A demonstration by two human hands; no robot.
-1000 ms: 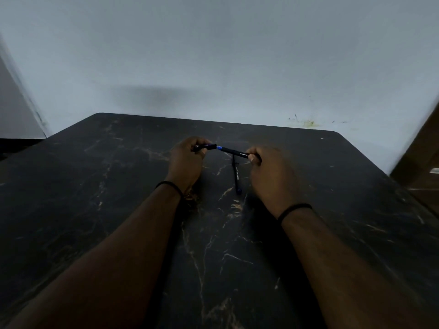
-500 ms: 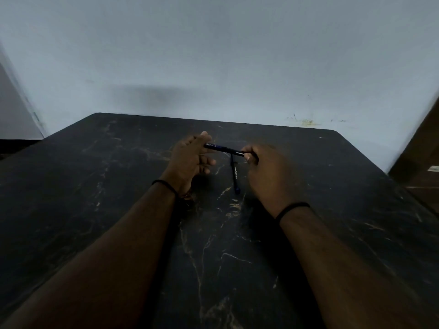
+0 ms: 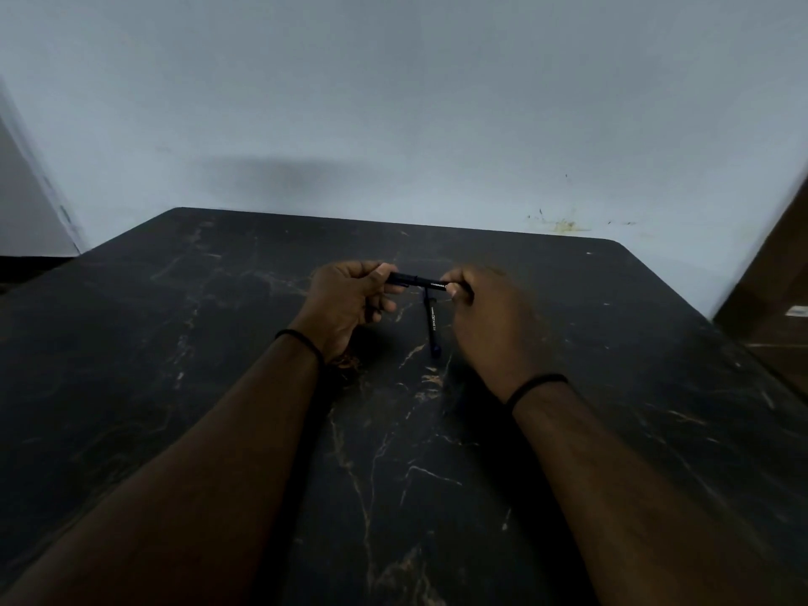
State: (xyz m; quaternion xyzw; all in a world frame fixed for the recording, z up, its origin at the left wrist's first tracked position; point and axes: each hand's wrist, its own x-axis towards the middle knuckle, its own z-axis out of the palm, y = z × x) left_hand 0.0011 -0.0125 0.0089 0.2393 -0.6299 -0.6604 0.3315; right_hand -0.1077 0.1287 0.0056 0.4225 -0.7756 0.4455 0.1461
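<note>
1. Centrally, the left hand [image 3: 350, 299] pinches one end of a black pen [image 3: 417, 281], fingers curled.
2. The right hand [image 3: 489, 317] grips the other end.
3. A second pen [image 3: 430, 325] lies just below, on the dark marble table [image 3: 175, 343].

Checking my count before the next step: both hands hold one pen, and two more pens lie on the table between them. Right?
Not quite. The head view shows only one spare pen lying on the table between them. The left hand and right hand do hold the ends of the held pen.
</note>
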